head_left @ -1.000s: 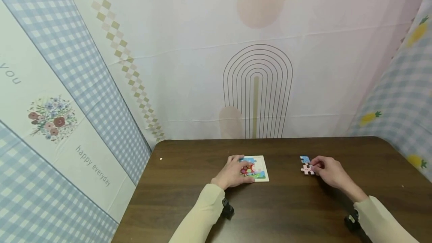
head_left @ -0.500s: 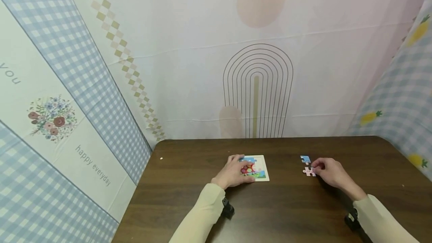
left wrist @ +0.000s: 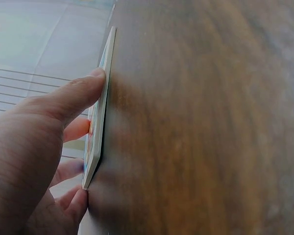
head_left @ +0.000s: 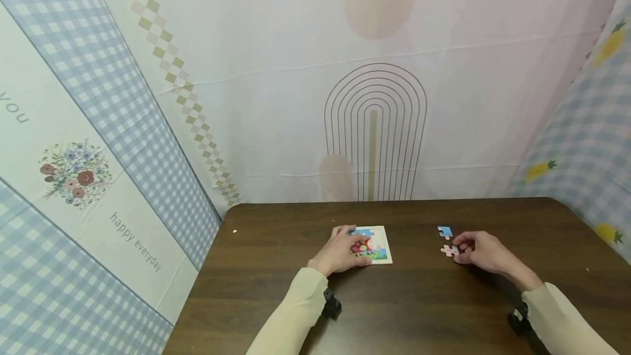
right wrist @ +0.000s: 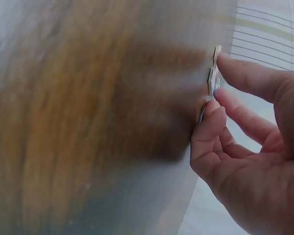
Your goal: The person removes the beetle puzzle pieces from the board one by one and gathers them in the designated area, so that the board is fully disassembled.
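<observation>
In the head view, the left hand (head_left: 339,251) rests with its fingers spread over the left part of a puzzle board (head_left: 385,242) lying flat on the brown counter (head_left: 409,300). Well apart from it, the right hand (head_left: 485,255) has its thumb and fingertips at the right edge of a pink puzzle piece (head_left: 449,251); a blue puzzle piece (head_left: 445,231) lies just beyond the pink one. Patterned cloth (head_left: 276,125) hangs behind the counter.

In the left wrist view, the thumb lies on the board's near edge, and other fingertips touch its face and side.

In the right wrist view, the thumb and bent fingers meet thin pieces seen edge-on; whether they pinch one or only touch it cannot be told.
</observation>
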The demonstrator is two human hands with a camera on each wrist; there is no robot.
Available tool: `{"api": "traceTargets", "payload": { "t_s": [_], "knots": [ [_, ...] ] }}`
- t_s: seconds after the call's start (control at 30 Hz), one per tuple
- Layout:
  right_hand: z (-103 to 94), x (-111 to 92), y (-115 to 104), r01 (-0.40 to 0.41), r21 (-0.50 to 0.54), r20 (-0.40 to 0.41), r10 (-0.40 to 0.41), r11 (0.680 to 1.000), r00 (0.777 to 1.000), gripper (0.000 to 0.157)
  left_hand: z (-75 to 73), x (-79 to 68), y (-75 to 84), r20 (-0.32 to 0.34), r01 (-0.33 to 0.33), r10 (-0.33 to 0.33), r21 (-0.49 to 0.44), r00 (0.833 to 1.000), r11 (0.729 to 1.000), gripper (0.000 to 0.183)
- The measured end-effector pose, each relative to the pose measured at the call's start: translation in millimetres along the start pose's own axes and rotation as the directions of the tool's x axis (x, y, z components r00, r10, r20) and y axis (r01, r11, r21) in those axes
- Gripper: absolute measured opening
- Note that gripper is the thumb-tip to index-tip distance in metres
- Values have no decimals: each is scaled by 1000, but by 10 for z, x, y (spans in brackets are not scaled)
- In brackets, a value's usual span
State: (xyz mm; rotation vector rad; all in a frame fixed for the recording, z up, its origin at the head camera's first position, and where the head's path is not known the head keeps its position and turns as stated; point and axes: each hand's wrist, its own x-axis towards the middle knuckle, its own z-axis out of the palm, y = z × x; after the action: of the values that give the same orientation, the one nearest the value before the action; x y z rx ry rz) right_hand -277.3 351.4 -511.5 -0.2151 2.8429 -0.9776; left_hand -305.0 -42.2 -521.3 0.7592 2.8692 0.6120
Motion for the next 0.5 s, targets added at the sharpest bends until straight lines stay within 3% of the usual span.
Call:
{"api": "traceTargets", "payload": {
  "t_s": [0.5],
  "knots": [
    [-6,9,52,21,5,0,-21,1000,1000,25,2,37,-20,19,29,-29,-8,999,1000,62]
  ]
}}
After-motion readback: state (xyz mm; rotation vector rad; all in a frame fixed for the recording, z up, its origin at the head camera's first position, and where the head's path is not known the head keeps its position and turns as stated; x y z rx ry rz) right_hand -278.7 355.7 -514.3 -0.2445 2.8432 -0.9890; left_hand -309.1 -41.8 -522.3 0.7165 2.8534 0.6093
